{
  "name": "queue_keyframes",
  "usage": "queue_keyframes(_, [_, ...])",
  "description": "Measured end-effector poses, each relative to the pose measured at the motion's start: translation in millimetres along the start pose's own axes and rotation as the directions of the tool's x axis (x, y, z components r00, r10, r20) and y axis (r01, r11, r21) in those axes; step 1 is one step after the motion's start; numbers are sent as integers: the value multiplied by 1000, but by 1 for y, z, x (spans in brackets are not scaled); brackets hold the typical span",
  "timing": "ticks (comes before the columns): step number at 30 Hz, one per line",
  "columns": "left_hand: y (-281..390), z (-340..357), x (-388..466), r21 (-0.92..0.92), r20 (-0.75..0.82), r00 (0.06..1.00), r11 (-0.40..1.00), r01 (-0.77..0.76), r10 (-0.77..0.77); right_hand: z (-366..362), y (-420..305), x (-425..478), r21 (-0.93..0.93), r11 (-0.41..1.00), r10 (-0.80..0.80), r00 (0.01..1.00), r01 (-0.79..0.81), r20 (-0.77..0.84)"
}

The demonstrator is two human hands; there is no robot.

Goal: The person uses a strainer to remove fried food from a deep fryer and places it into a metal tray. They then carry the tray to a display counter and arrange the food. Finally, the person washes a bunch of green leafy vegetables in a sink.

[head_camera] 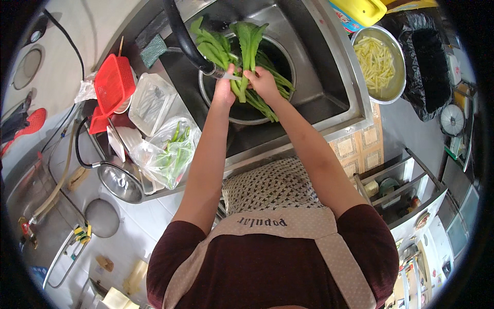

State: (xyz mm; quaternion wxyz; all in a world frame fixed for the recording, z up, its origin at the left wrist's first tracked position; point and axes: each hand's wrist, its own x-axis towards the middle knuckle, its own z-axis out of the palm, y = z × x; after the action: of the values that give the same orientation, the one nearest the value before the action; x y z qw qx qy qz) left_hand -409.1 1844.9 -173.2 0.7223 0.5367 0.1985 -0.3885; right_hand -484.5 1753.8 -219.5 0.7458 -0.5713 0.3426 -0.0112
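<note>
Both hands are over a round metal basin (292,63) that sits inside the stainless steel sink (328,81). My right hand (264,83) grips the stalks of an upright leafy green vegetable (247,40), its pale cut base pointing towards me. My left hand (224,89) is closed around the stalks of the leafy greens beside it, with some fingers hidden. Just above that hand hangs the nozzle of a black flexible tap (189,44), and water runs from it onto the stalks. More green stems (283,83) lie in the basin under my hands.
Left of the sink are a red plastic basket (114,83), a clear plastic container (150,102), a bag of green peppers (175,148) and a green scouring pad (153,51). At the right stand a metal bowl of cut pale strips (372,67) and a black-bag-lined bin (430,69).
</note>
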Motion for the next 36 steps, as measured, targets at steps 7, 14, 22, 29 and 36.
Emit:
queue_keyframes(7, [-8, -8, 10, -24, -2, 995, 995, -98, 98, 23, -29, -31, -532, 781, -389, 921, 327, -5])
queue_keyframes(14, [-26, -27, 30, 96, -42, 999, 995, -24, 28, -8, -9, -11, -27, 958, 275, 886, -286, 374])
queue_keyframes(22, [-48, -26, 34, 220, -20, 998, 974, 62, -59, -11, -11, -24, 22, 911, 391, 879, -412, 274])
queue_keyframes(29, [-57, -29, 42, -243, -291, 957, 968, -56, -17, 29, 4, -34, 774, 632, 225, 963, -29, -147])
queue_keyframes(36, [-25, -59, 22, -382, 196, 970, 899, 213, -146, 4, -9, -36, 503, 752, 399, 902, -426, 167])
